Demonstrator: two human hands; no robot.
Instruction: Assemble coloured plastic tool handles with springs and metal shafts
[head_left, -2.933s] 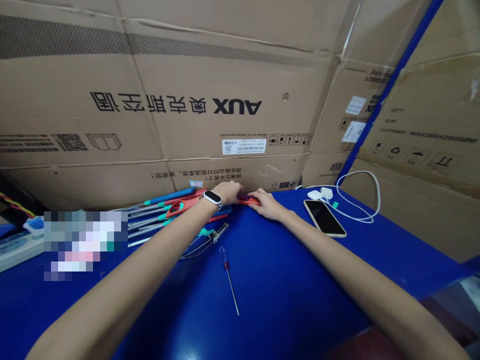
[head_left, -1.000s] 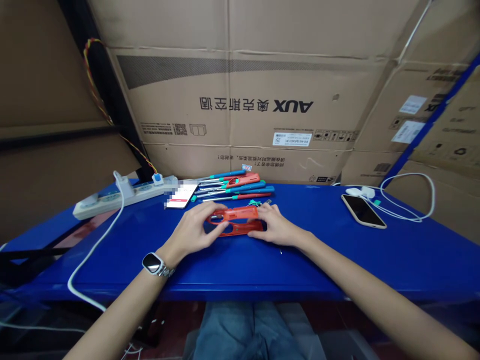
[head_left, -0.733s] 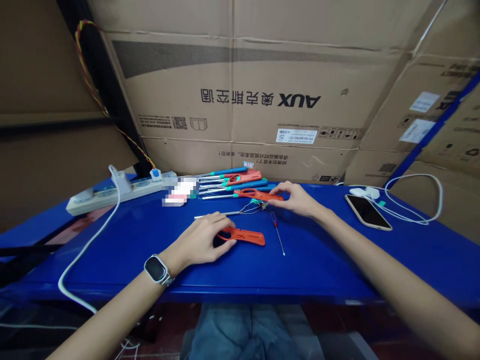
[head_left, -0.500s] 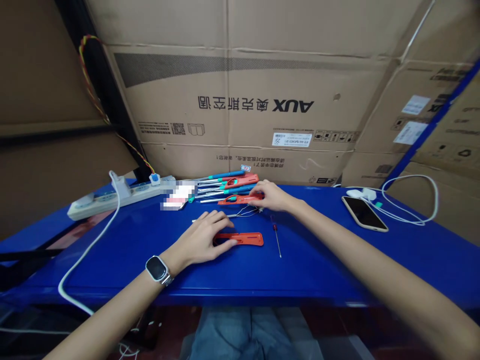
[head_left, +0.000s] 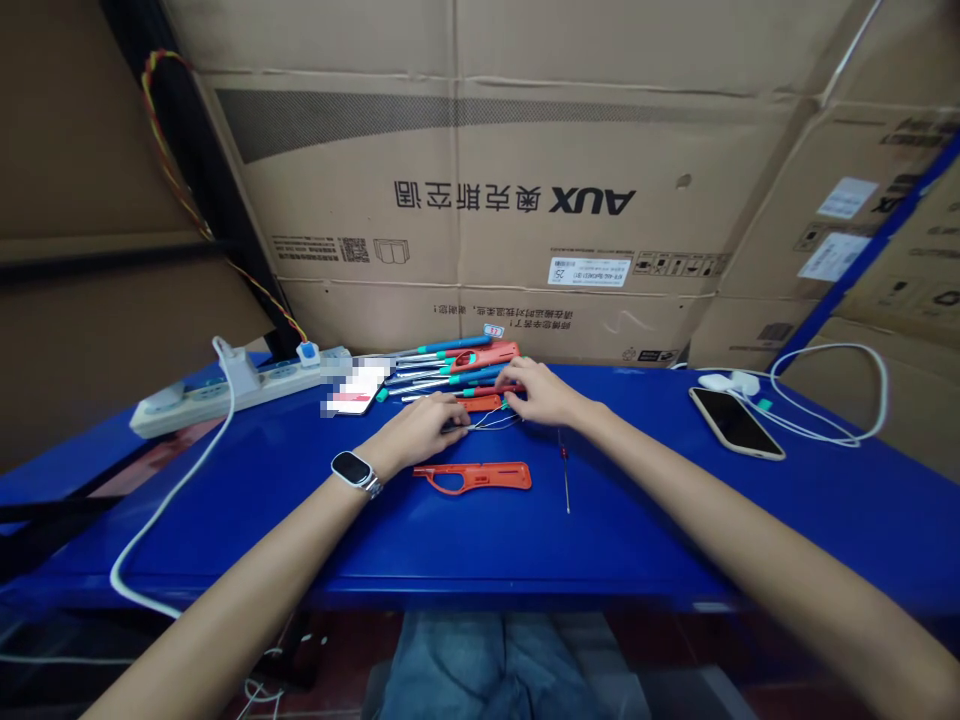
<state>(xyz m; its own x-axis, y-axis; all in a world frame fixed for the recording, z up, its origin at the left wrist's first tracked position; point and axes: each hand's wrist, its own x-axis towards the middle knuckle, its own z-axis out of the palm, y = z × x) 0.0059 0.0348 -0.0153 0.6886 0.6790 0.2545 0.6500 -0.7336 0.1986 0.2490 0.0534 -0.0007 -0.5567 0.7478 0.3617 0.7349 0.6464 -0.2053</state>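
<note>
On the blue table [head_left: 675, 520], my left hand [head_left: 420, 428], with a smartwatch on its wrist, reaches forward. Its fingertips close on a thin metal tube with fine wires [head_left: 480, 422]. My right hand [head_left: 538, 392] lies just beyond, fingers curled on the end of an orange shell half [head_left: 480, 403]. A second orange shell half [head_left: 474, 477] lies flat on the table, nearer to me, with no hand on it. A small screwdriver [head_left: 565, 478] rests to its right.
Several long lighters with teal and orange handles [head_left: 450, 362] are piled against the cardboard boxes [head_left: 480, 200]. A power strip [head_left: 232, 385] with a white cable [head_left: 161, 515] lies at the left. A phone [head_left: 736, 423] and a white charger [head_left: 724, 381] sit at the right.
My left hand let go of the near orange shell half and moved forward to the metal tube. My right hand set the other shell half down by the pile.
</note>
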